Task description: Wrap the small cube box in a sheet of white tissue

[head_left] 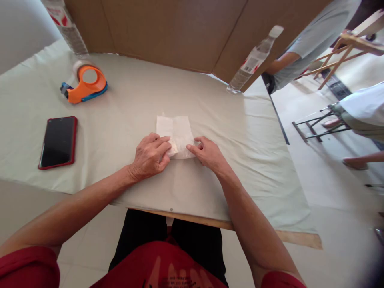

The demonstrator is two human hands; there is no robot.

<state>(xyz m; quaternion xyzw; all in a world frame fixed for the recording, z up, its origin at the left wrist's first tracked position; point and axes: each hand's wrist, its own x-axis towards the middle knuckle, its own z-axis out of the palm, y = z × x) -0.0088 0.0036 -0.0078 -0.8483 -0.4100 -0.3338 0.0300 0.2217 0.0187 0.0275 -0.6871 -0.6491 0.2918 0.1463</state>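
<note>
On the tabletop point(120, 120), right of the phone point(58, 142), I see the left hand point(150, 156) curled, pinching the paper point(177, 130) by its near-left corner. The paper (long axis pointing away) lies just ahead of both hands, with the right hand point(208, 154) loosely open and its fingertips pressing the near-right edge.

Only 1 view exists: a camera worn on the person's head, looking forward and steeply down across the table point(120, 132). It sits close above the left hand point(150, 156) and right hand point(208, 154), facing a cardboard screen point(168, 32) at the table's far edge, with floor point(330, 192) at right.
</note>
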